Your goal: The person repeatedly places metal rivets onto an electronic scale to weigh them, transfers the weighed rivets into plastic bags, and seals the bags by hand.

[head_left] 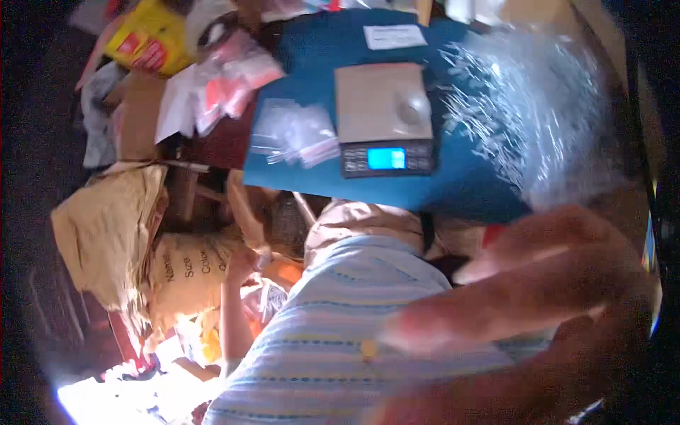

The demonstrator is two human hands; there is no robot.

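Note:
Large and blurred, my right hand (559,304) is close to the camera at the lower right, its fingers apart and nothing visible between them. My left hand (243,263) hangs low at the left of the striped shirt (340,312), beside a brown paper bag (188,276); its fingers are too small and blurred to make out. On the blue mat (297,64) stands a digital scale (386,159) with a lit display, bearing a small clear item (411,110). Clear plastic bags (294,131) lie left of it, and many small clear pieces (482,106) lie to its right.
A white label (395,37) lies behind the scale. A large clear plastic bag (559,106) covers the right side. At the upper left are a yellow package (149,39) and pink-and-white packets (230,81). Another brown paper bag (110,234) stands at the left, near bright glare.

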